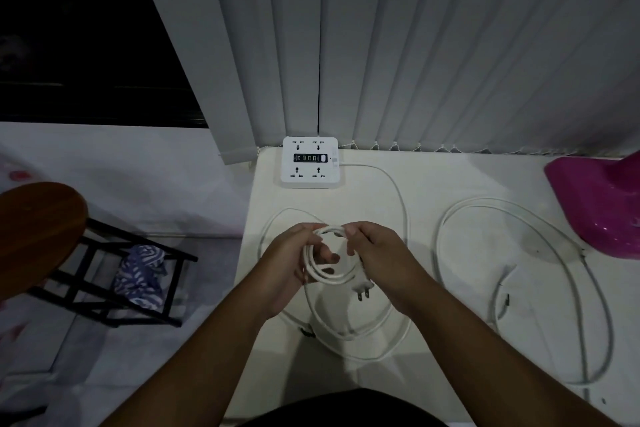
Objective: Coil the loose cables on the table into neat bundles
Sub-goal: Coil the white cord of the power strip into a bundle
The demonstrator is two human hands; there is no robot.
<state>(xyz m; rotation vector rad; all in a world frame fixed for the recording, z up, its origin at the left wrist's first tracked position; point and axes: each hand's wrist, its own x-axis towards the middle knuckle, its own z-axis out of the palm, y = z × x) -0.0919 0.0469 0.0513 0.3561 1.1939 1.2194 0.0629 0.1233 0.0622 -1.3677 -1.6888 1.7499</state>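
While left hand (289, 265) and right hand (379, 253) grip it, white cable coil (325, 278) between them, plug (362, 289) below.

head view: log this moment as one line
phase: coiling | left hand: holds white cable coil | right hand: pinches coil top | plug: prongs down | second cable: loose on table

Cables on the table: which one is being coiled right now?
The plug-ended white cable, looped between left hand and right hand; the other cable sprawls loose at right.

Close together, left hand (294, 260) and right hand (377, 250), both curled round one white cable coil (325, 277).
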